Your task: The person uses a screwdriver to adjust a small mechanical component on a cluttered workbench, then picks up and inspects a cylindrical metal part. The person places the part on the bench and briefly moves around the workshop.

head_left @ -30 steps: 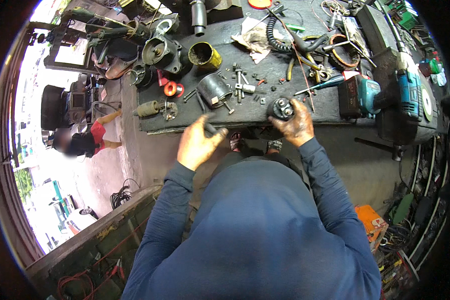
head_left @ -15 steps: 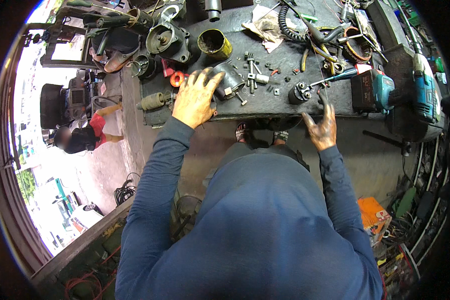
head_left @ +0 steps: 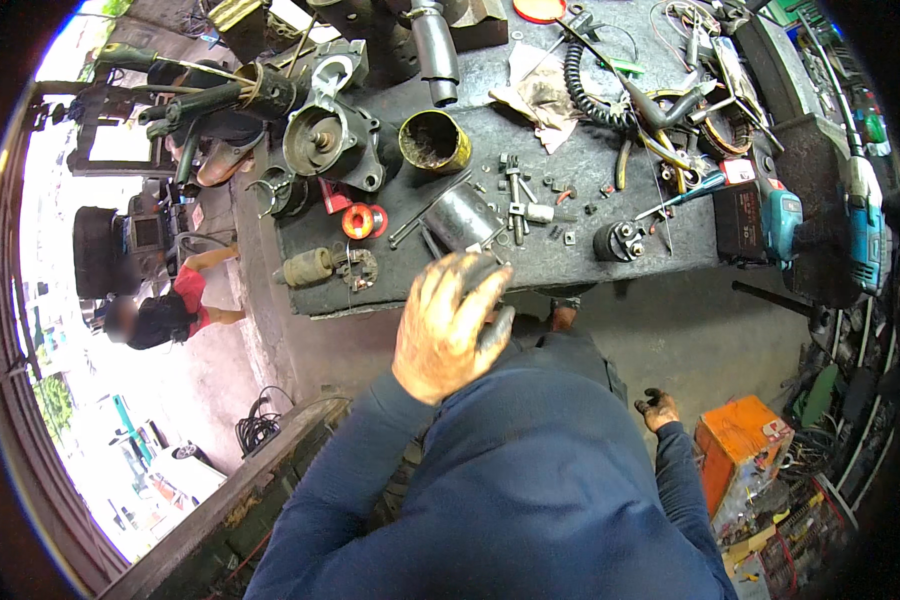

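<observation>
My left hand [head_left: 450,325] is just off the front edge of the black bench [head_left: 355,310], fingers bent over something dark that I cannot make out. Beyond it sit a steel cylinder [head_left: 462,215], bolts [head_left: 515,190], a red spool [head_left: 360,220] and a brush-like metal part [head_left: 355,270]. A black cylindrical part with two terminal studs [head_left: 616,242] stands on the bench's right, beside a screwdriver [head_left: 705,185]. My right hand [head_left: 658,408] is low at my right side, away from the bench, fingers loosely apart with nothing visible in them.
A cast housing [head_left: 335,150], yellow can [head_left: 435,142], rag [head_left: 540,95], coiled black cord [head_left: 585,90] and pliers crowd the bench. Cordless tools [head_left: 865,240] sit right. An orange case [head_left: 740,440] is below right. Another person [head_left: 170,310] is at the left, outside.
My right hand let go of the terminal part, leaving it on the bench, and dropped to my side. My left hand reached toward the bench, then came back down and rightward.
</observation>
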Motion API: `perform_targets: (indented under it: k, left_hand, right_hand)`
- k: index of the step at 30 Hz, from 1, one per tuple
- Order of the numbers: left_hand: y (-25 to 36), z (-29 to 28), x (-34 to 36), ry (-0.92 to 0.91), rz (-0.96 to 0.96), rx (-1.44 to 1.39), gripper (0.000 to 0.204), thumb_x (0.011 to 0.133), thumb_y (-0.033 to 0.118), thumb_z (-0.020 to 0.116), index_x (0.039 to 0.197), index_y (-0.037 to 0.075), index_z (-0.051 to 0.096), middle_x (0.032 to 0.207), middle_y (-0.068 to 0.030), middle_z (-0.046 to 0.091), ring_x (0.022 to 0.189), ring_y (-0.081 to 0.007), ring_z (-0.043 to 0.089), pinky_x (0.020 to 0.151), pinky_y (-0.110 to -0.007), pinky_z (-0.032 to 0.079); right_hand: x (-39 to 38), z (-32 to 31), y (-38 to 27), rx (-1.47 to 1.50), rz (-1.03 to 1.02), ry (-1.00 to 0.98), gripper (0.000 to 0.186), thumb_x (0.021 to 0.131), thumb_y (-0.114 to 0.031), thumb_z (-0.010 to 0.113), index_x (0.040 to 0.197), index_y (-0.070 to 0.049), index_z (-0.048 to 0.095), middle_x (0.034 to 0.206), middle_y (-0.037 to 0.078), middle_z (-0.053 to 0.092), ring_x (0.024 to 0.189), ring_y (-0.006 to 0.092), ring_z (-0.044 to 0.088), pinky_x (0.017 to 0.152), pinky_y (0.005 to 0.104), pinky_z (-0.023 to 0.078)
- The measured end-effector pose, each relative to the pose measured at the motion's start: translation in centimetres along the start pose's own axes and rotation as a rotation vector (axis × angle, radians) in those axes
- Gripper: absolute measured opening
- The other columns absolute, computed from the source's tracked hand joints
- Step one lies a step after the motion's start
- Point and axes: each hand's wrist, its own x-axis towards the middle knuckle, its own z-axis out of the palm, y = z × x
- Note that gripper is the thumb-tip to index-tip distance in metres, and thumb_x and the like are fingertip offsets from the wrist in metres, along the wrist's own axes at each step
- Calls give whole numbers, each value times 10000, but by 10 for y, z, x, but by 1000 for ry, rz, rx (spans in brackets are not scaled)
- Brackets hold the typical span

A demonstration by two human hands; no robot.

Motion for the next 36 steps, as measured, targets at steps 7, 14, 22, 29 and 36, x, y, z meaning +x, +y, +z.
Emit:
perform_targets:
  k: [7, 14, 22, 29, 36]
  left_hand:
    - [-13, -2, -8, -19, -14, 8, 491, 756, 137, 797, 1220, 44, 668, 1205, -174, 634, 1103, -389, 613, 958, -480, 505]
    - [-51, -20, 5, -274, -10, 244, 713, 756, 188, 803, 1427, 170, 563, 1382, -154, 542, 1300, -388, 496, 1098, -512, 415]
    - [-97, 10, 69, -666, 275, 519, 889, 736, 247, 845, 1525, 162, 445, 1529, -105, 483, 1438, -326, 415, 1155, -521, 367]
    - [-105, 25, 99, -846, 438, 552, 807, 660, 274, 846, 1402, 128, 564, 1268, -86, 622, 1244, -289, 561, 1037, -503, 443]
    - [-58, -14, 69, -358, 190, 428, 794, 608, 326, 800, 1344, 118, 588, 1228, -112, 619, 1183, -331, 559, 1022, -495, 429]
  right_hand:
    - [17, 23, 28, 302, 88, -38, 545, 894, -310, 769, 1319, 4, 635, 1171, 248, 722, 1079, 334, 702, 960, 396, 537]
    - [30, 8, -7, 312, -22, 19, 526, 909, -288, 750, 1317, 22, 629, 1154, 239, 725, 1005, 310, 712, 892, 392, 556]
    - [29, -4, -10, 407, 22, 26, 500, 911, -265, 737, 1310, 19, 637, 1155, 227, 730, 1002, 306, 714, 880, 379, 558]
    - [-10, -43, -69, 138, -222, 125, 516, 896, -283, 736, 1314, 0, 630, 1159, 225, 726, 1045, 346, 711, 917, 407, 544]
    - [-81, -102, -205, 208, -650, 153, 451, 896, -227, 745, 1262, 13, 634, 1125, 222, 698, 958, 351, 703, 859, 403, 544]
